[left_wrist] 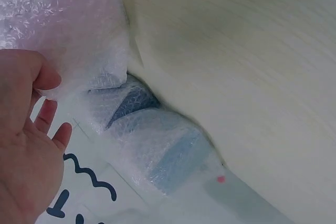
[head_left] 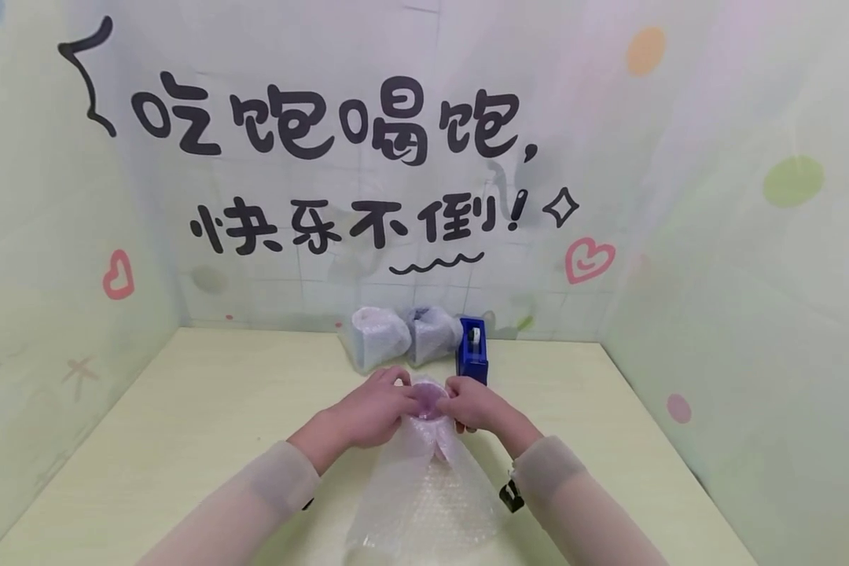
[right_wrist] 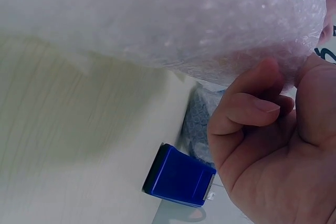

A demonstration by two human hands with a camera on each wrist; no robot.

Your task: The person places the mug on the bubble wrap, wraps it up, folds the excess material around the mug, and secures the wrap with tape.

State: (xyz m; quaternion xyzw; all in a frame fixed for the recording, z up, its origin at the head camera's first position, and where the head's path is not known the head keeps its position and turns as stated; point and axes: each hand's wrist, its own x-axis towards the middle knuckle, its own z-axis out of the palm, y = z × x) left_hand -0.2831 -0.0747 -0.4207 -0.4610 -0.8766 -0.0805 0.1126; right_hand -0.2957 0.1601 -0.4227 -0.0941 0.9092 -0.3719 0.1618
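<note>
A sheet of bubble wrap (head_left: 424, 503) stands around a pinkish-purple cup-like thing (head_left: 430, 399), whose round opening shows at the top between the hands. The wrap's loose lower part flares toward the person. At the left of the opening, my left hand (head_left: 375, 410) pinches the wrap's edge between thumb and fingers; in the left wrist view its other fingers are spread. From the right side, my right hand (head_left: 479, 405) pinches the wrap at the rim, its thumb reaching over the opening. The right wrist view shows its fingers curled against the bubble wrap (right_wrist: 236, 19).
Behind the hands, two bubble-wrapped bundles, a whitish one (head_left: 382, 339) and a bluish-grey one (head_left: 435, 336), lie by the back wall. A blue tape dispenser (head_left: 474, 365) stands to their right, just beyond the right hand. Printed fabric walls enclose the pale wooden table (head_left: 233, 409).
</note>
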